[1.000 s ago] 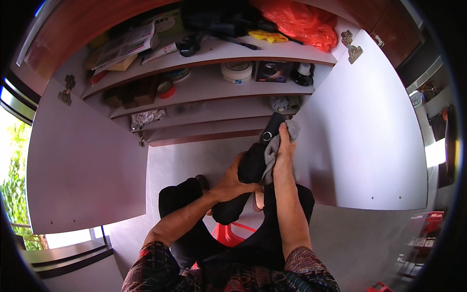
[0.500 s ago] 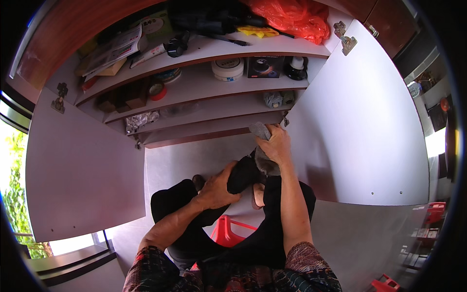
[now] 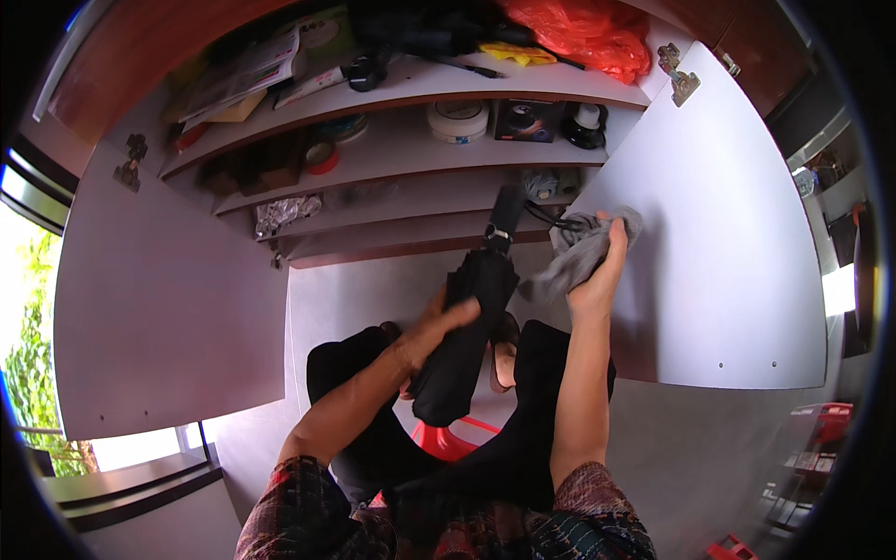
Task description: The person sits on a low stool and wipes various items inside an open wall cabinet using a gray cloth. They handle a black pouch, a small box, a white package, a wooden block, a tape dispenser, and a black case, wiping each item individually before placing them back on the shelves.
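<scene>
Umbrella (image 3: 464, 327), black and folded, sits at the centre of the frame, slanting from lower left up toward the shelves, with its strapped end pointing at the cupboard. I have my left hand (image 3: 439, 322) wrapped around its middle, the grip clamped on the folded fabric. My right hand (image 3: 602, 271) is right of centre, raised higher, its grip closed on a grey sleeve (image 3: 579, 247) of soft cloth that hangs bunched just beside the umbrella's upper end; a thin cord runs between the two.

Behind them, filling the upper half of the frame, stands an open cupboard (image 3: 168, 280) with both pale doors swung wide. Its top shelf holds papers (image 3: 247, 75) at upper left, dark gear in the middle and an orange plastic bag (image 3: 579, 33) at upper right. The second shelf carries a round white tin (image 3: 457, 119), a dark box (image 3: 527, 119) and a small black-and-white bottle (image 3: 586, 123), with a roll of red tape (image 3: 322, 154) further left. A crumpled foil packet (image 3: 280, 215) lies on the third shelf.

At lower centre I see a red stool (image 3: 448, 439) between my dark trouser legs.
</scene>
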Motion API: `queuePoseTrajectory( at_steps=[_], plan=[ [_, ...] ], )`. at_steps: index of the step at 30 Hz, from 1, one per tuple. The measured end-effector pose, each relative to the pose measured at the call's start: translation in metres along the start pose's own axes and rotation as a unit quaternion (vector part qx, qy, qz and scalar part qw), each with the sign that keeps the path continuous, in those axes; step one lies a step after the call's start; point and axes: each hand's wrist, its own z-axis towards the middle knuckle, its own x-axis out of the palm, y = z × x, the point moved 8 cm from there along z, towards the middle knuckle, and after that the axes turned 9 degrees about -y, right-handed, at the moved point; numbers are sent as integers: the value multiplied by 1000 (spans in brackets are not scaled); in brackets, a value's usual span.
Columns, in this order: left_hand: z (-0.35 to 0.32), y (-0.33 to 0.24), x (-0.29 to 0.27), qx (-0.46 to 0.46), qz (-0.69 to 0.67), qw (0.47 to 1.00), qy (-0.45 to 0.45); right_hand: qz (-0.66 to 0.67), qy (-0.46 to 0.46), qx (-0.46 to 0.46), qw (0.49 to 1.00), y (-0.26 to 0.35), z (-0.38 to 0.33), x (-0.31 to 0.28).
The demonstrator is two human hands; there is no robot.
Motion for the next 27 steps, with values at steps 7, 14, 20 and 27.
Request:
queuePoseTrajectory(
  at_steps=[7, 14, 20, 27],
  plan=[
    [11, -2, -17, 254, -84, 963, 20, -525, 401, -497, 563, -29, -195, 98],
    [20, 31, -13, -95, -245, 965, 11, -449, 239, -521, 685, -19, -137, 97],
    [1, 16, 21, -134, -265, 942, 156, -251, 19, -136, 958, -66, -21, 19],
    [9, 1, -6, -80, -297, 951, 20, -401, 162, -322, 842, -10, -78, 54]
  ],
)
